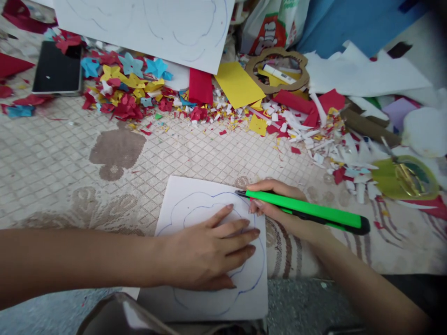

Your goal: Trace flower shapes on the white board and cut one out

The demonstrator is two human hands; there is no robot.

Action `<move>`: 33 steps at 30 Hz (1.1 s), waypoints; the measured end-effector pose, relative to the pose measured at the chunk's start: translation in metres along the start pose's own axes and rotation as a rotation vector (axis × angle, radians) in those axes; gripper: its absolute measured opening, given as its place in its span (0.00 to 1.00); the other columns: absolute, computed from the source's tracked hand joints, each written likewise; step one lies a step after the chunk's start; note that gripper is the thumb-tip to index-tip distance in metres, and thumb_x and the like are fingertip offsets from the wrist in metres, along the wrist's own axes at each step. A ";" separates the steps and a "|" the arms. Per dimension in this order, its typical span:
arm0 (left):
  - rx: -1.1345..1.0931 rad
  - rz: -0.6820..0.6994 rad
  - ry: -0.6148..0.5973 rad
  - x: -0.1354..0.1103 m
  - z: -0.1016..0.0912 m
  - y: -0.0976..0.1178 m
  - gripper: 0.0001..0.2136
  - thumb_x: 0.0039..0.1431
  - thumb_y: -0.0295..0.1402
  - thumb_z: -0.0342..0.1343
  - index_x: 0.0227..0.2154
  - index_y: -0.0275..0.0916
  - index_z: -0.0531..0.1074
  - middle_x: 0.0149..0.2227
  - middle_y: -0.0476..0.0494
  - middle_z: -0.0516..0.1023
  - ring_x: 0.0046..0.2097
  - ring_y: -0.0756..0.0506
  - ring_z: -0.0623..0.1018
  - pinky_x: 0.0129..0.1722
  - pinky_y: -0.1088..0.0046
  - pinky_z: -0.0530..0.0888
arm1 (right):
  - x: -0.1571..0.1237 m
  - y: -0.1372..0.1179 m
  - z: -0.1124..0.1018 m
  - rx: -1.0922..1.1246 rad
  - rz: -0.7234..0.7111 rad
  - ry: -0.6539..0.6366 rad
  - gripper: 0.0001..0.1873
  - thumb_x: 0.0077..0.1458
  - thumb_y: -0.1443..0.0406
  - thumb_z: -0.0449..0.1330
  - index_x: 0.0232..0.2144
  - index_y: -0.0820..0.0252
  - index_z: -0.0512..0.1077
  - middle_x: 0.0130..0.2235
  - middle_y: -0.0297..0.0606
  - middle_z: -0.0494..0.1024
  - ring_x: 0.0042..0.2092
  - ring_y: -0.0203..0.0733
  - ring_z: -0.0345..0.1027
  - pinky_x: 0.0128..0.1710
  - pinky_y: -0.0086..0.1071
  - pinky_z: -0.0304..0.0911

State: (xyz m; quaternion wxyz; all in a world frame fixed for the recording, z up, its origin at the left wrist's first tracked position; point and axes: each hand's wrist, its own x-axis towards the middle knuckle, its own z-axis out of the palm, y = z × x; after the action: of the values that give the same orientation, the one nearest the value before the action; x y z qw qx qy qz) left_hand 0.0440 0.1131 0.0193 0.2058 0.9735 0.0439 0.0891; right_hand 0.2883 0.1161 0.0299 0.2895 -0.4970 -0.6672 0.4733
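A white sheet (164, 302) with a scalloped flower outline drawn in blue lies at the table's near edge, partly overhanging it. My left hand (213, 246) rests flat on the sheet with fingers spread, covering the middle of the drawing. In my right hand (268, 200) is a green utility knife (307, 207) with a black end. Its tip points left and meets the blue outline near the sheet's top right. Whether the blade has cut into the sheet, I cannot tell.
Paper scraps (223, 109) and folded paper flowers (132, 67) spread across the back. A phone (57, 70) lies at left, near a larger drawn sheet (139, 23). A scalloped cardboard ring (251, 70) encircles a white marker (279, 74). Scissors (410, 177) rest at right on a yellow-green roll (384, 179).
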 end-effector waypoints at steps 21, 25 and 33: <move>-0.041 -0.075 0.017 0.002 -0.001 0.003 0.25 0.59 0.43 0.58 0.56 0.37 0.67 0.56 0.36 0.67 0.61 0.37 0.63 0.66 0.51 0.49 | -0.036 -0.002 0.015 -0.052 0.028 0.204 0.14 0.60 0.65 0.59 0.48 0.48 0.72 0.38 0.33 0.78 0.39 0.36 0.73 0.38 0.30 0.69; -0.038 -0.103 0.034 0.002 0.002 0.006 0.26 0.59 0.42 0.58 0.57 0.35 0.65 0.56 0.34 0.65 0.61 0.35 0.62 0.66 0.50 0.50 | -0.031 0.004 0.016 0.029 0.007 0.198 0.13 0.59 0.65 0.59 0.48 0.50 0.72 0.37 0.33 0.78 0.37 0.36 0.73 0.37 0.31 0.70; -0.039 -0.184 0.130 0.004 0.005 0.018 0.29 0.60 0.45 0.57 0.59 0.31 0.61 0.57 0.27 0.65 0.61 0.31 0.61 0.62 0.39 0.51 | 0.001 -0.007 0.004 0.100 -0.037 0.026 0.12 0.59 0.63 0.60 0.46 0.53 0.73 0.38 0.36 0.78 0.39 0.38 0.74 0.39 0.33 0.71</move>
State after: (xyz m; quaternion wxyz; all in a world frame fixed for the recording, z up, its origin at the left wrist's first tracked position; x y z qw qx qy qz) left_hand 0.0495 0.0952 0.0223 0.2286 0.9534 0.1445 0.1338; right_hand 0.2818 0.1154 0.0351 0.3313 -0.4758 -0.6478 0.4942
